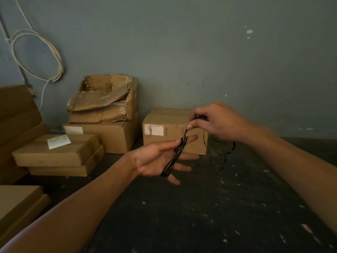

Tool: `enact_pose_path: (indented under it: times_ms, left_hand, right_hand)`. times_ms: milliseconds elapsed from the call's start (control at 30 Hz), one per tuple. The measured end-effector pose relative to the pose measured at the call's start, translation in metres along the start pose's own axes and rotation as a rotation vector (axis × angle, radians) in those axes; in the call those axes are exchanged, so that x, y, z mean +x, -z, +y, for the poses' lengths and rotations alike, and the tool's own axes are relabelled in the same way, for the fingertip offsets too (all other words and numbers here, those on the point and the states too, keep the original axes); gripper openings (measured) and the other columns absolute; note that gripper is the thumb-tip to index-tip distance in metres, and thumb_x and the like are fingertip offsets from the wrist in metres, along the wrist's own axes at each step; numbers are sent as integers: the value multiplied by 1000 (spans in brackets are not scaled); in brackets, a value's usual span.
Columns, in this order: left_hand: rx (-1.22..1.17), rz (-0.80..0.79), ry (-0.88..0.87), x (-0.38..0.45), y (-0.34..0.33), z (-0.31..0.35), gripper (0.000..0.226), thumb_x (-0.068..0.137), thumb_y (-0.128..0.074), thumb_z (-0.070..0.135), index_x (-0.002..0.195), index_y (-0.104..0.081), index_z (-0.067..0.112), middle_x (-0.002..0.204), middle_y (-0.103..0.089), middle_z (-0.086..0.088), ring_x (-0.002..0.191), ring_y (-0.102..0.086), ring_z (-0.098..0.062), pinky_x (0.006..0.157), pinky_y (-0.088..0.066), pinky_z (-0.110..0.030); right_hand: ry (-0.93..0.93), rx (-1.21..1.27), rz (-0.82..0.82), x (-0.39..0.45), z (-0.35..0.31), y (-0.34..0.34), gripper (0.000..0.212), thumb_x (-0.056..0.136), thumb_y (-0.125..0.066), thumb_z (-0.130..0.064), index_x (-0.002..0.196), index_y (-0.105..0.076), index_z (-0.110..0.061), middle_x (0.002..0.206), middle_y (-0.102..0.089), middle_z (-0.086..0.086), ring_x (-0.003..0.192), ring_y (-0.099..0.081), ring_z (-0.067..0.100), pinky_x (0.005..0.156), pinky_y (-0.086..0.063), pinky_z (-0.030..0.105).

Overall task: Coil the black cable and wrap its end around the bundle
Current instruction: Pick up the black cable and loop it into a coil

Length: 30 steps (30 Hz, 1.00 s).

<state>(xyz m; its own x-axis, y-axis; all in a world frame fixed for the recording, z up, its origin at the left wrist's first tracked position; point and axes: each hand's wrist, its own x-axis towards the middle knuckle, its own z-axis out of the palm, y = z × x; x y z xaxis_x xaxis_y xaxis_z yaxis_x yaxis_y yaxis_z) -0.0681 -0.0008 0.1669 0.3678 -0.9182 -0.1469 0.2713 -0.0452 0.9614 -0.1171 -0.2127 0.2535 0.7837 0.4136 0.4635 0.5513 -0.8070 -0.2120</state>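
Observation:
A thin black cable (pixel 176 156) lies in several loops across my left hand (pixel 160 161), which is palm up with fingers spread; the loops run from the thumb side down past the little finger, and the thumb presses on them. My right hand (pixel 217 123) is higher and to the right, with thumb and fingers pinched on the cable just above the loops. A loose stretch of the cable (pixel 220 154) dangles in tangled curves below my right hand, above the dark floor.
Cardboard boxes stand against the grey wall: one closed box (pixel 164 130) right behind my hands, a torn open box (pixel 104 99) stacked on another at left, and flat boxes (pixel 54 150) further left. A white cable coil (pixel 36 53) hangs on the wall. The dark speckled floor (pixel 200 216) lies below.

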Motion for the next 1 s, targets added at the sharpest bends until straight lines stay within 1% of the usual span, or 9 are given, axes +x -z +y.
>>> enact_pose_path:
  times_ms: [67, 233, 400, 633, 700, 767, 833, 900, 1000]
  left_hand:
    - [13, -44, 15, 0, -4, 2, 48, 92, -50, 48, 140, -43, 51, 157, -35, -7, 143, -26, -42, 106, -21, -75]
    - [-25, -141, -4, -5, -10, 5, 48, 97, -41, 44, 145, -36, 48, 158, -33, -10, 143, -26, -43, 107, -16, -76]
    - [-44, -249, -67, -5, -17, 15, 52, 100, -37, 41, 150, -26, 45, 161, -21, -16, 144, -20, -47, 107, -13, -77]
    - [-33, -263, -177, 1, -28, 39, 51, 100, -30, 41, 151, -23, 45, 160, -22, -15, 143, -20, -47, 104, -22, -74]
    - [-22, -243, -192, 4, -29, 44, 51, 100, -29, 42, 150, -24, 46, 159, -25, -15, 143, -21, -47, 102, -24, -72]
    - [-27, -224, -206, 7, -28, 48, 50, 99, -29, 42, 149, -25, 46, 159, -26, -15, 141, -24, -48, 101, -25, -71]
    - [-45, -195, -225, 10, -26, 50, 50, 99, -31, 42, 149, -27, 46, 159, -26, -15, 141, -25, -49, 101, -26, -72]
    - [-64, -140, -243, 13, -22, 52, 49, 98, -32, 43, 147, -30, 47, 159, -28, -15, 141, -27, -49, 100, -30, -72]
    - [-109, -32, -272, 17, -15, 48, 47, 99, -33, 45, 145, -34, 49, 158, -31, -14, 139, -32, -48, 95, -40, -69]
  right_hand:
    - [-6, 51, 32, 1, 10, -1, 11, 89, -64, -34, 91, -70, -25, 76, -68, -5, 65, -60, 17, 60, -45, 34]
    - [-37, 167, 101, -1, 37, -13, 10, 93, -60, -25, 94, -70, -22, 74, -65, -8, 63, -56, 4, 59, -42, 32]
    - [-67, 320, 141, -7, 52, -32, 14, 98, -52, -19, 93, -64, -21, 84, -62, -17, 79, -57, -11, 70, -42, 9]
    - [-241, 537, 16, -28, 54, -87, 27, 98, -49, -18, 110, -63, 1, 110, -63, 20, 109, -57, 34, 98, -44, 48]
    - [-241, 775, 4, -34, 43, -104, 46, 93, -56, -35, 108, -56, 8, 104, -60, 19, 103, -57, 27, 95, -44, 41]
    - [-238, 765, -42, -39, 31, -122, 40, 99, -45, -30, 111, -57, 6, 103, -63, 9, 101, -60, 8, 92, -48, 32]
    - [-207, 659, -99, -44, 20, -137, 24, 102, -39, -25, 98, -62, -19, 88, -58, -8, 80, -57, -8, 74, -49, 22]
    - [-206, 535, -136, -46, 5, -144, 25, 103, -37, -33, 87, -57, -35, 81, -55, -10, 72, -55, -8, 66, -46, 23]
    - [-179, 526, -196, -47, -17, -146, 29, 102, -36, -42, 88, -59, -32, 78, -57, -8, 69, -56, 1, 64, -45, 29]
